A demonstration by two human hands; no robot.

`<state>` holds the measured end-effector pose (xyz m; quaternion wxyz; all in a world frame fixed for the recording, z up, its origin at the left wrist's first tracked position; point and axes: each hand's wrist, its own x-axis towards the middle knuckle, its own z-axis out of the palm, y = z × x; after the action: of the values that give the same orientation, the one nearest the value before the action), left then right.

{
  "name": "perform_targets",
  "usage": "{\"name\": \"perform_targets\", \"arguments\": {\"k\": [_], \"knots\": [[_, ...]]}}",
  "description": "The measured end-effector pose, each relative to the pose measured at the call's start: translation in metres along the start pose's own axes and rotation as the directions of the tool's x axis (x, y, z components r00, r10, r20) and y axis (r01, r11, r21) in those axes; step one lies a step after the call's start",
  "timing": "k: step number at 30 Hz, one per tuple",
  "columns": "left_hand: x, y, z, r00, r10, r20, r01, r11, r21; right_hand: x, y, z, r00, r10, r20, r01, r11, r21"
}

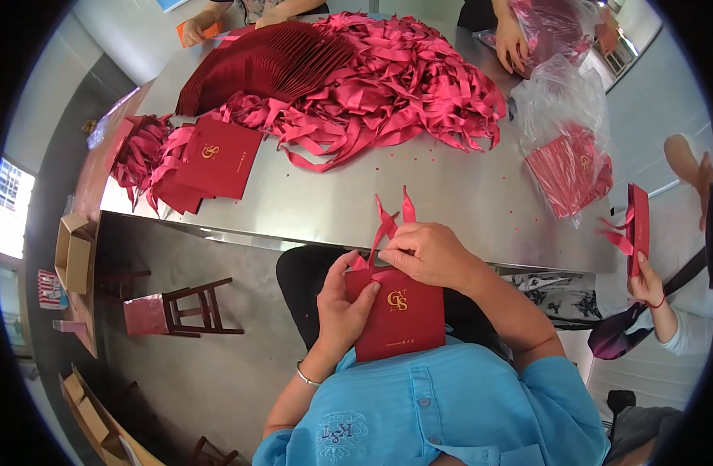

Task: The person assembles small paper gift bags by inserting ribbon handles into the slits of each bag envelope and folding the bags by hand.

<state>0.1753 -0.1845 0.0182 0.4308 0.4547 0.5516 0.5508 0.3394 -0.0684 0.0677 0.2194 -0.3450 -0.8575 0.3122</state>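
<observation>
A small red gift bag (407, 318) with gold printing rests upright against my blue shirt, above my lap. My left hand (346, 301) grips its upper left edge, thumb on the front face and fingers behind. At the bag's top, my right hand (428, 252) pinches a pink-red ribbon (385, 225), whose two loose ends stick up above my fingers. Just where the ribbon meets the bag is partly covered by my fingers.
On the metal table (356, 198) lies a large heap of red ribbons (419, 85) beside a fanned stack of red bags (263, 66). More finished-looking bags (217, 159) lie left; a clear plastic bag (562, 116) holds others. Co-workers' hands (512, 45) work around the table. A wooden stool (193, 309) stands left.
</observation>
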Motion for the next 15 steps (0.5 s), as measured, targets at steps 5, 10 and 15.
{"name": "perform_targets", "arguments": {"k": [5, 10, 15], "knots": [[0.003, 0.0, 0.003, 0.999, -0.025, 0.044, 0.034, 0.98, -0.198, 0.014, -0.009, -0.006, 0.974, 0.092, 0.206, -0.103, 0.994, 0.044], [0.004, -0.002, 0.0, 0.983, 0.171, 0.061, -0.172, 0.985, -0.002, 0.026, 0.004, 0.0, 0.896, 0.15, 0.419, -0.321, 0.869, 0.376], [0.003, 0.003, 0.002, 0.994, 0.046, 0.098, -0.021, 0.968, -0.248, 0.033, -0.006, -0.008, 0.851, 0.196, 0.487, -0.409, 0.829, 0.382]]}}
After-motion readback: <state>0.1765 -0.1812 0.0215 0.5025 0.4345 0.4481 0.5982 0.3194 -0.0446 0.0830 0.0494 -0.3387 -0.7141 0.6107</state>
